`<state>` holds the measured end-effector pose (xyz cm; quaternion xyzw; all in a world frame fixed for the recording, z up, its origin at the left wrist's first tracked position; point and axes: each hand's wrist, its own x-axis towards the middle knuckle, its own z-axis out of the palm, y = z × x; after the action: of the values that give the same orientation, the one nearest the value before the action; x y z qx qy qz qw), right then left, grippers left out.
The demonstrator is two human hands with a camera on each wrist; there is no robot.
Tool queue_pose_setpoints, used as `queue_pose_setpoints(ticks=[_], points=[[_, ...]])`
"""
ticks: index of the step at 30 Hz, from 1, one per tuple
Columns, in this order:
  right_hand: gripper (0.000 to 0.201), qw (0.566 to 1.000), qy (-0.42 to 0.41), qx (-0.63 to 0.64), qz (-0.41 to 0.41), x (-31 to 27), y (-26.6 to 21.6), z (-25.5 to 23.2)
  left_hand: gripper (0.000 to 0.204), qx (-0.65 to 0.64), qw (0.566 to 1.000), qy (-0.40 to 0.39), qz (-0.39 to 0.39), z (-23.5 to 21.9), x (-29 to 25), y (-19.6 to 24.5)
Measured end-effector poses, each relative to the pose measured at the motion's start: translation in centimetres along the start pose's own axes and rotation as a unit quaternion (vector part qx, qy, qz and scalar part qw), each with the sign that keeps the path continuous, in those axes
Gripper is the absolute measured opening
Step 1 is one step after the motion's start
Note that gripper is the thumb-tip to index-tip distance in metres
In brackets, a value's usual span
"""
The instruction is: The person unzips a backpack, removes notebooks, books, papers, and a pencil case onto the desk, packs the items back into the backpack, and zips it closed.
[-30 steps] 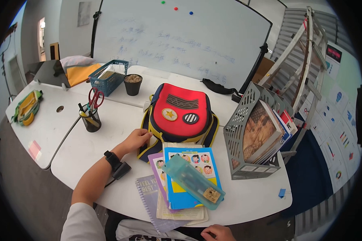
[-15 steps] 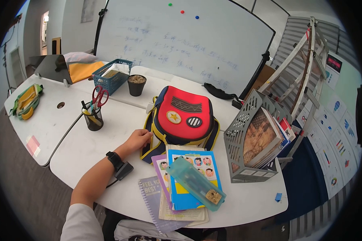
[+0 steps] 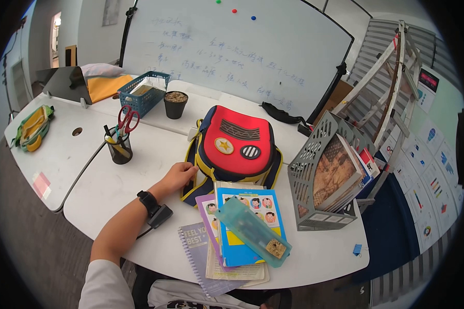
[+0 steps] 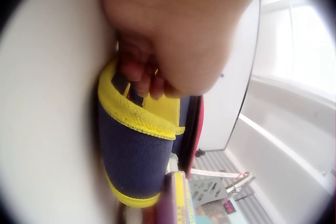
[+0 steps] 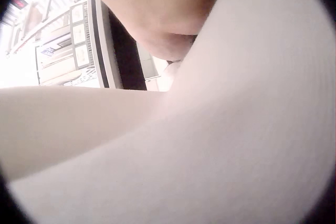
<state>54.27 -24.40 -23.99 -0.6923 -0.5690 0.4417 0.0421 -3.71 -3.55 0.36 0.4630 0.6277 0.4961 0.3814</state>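
Left hand (image 3: 179,175) curls its fingers (image 4: 137,71) round the yellow-trimmed side edge of the red and navy backpack (image 3: 234,147) lying flat mid-table (image 3: 113,190), just behind the stacked workbooks (image 3: 242,224); right hand is lost from the head view (its wrist camera shows only blurred skin, so its state cannot be told). Soft fabric will likely sag and fold when lifted; the bound edge or a strap seems the firmest hold, and it looks fairly light.

Matt woven cloth backpack (image 3: 235,147), smooth white table (image 3: 113,188), seemingly plastic translucent case (image 3: 252,232).

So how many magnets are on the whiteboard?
3, in a row near the top edge of the whiteboard: green magnet leftmost, red magnet in the middle, blue magnet rightmost. None seem hidden.
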Motion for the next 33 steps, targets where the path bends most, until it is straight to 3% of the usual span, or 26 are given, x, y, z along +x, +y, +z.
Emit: queue_pose_setpoints(ticks=[6,14,19,21,22,24,25,26,28,29,31,32,33], points=[[0.034,0.996,-0.016,-0.067,-0.053,-2.6,-3.4,-1.2,0.035,0.017,1.000,0.008,0.008,0.1,0.0,0.1],[0.034,0.976,-0.047,-0.168,-0.128,-5.6,-11.6,-4.6,0.036,0.023,0.999,0.004,0.033,0.0,0.2,-0.5],[0.034,0.964,-0.056,-0.214,-0.147,-8.8,-17.5,-7.5,0.036,0.019,1.000,0.008,-0.010,0.1,-0.1,0.6],[0.032,0.874,-0.048,-0.392,-0.284,-9.6,-20.8,-9.0,0.036,0.021,1.000,0.011,-0.016,0.1,0.0,0.2],[0.032,0.873,-0.048,-0.392,-0.285,-9.6,-22.1,-9.5,0.036,0.021,1.000,0.013,-0.015,0.2,0.2,0.0],[0.030,0.877,0.068,-0.251,-0.405,-9.5,-24.6,-10.6,0.035,0.007,1.000,0.010,0.005,0.2,0.1,-0.2],[0.028,0.885,-0.010,-0.273,-0.378,-9.3,-26.0,-12.0,0.035,0.009,1.000,0.011,0.006,0.0,0.1,0.0],[0.028,0.885,-0.010,-0.272,-0.379,-9.6,-28.1,-13.2,0.034,0.009,1.000,0.007,0.000,0.1,0.0,0.1],[0.028,0.877,-0.194,-0.184,-0.400,-10.2,-31.4,-15.4,0.033,0.007,1.000,0.002,-0.005,0.1,-0.1,0.3],[0.028,0.876,-0.194,-0.186,-0.400,-9.2,-31.0,-16.4,0.033,0.006,1.000,0.000,-0.011,0.1,-0.2,0.5],[0.035,0.900,-0.254,-0.073,-0.347,-5.9,-30.1,-17.8,0.033,0.002,1.000,-0.001,-0.018,0.1,-0.2,0.3],[0.035,0.899,-0.254,-0.075,-0.348,-5.2,-30.7,-17.9,0.033,0.006,1.000,-0.002,-0.015,0.1,-0.1,0.2],[0.042,0.919,-0.121,-0.054,-0.371,-4.5,-31.6,-18.0,0.033,0.011,1.000,-0.002,-0.011,0.0,0.1,0.1]])
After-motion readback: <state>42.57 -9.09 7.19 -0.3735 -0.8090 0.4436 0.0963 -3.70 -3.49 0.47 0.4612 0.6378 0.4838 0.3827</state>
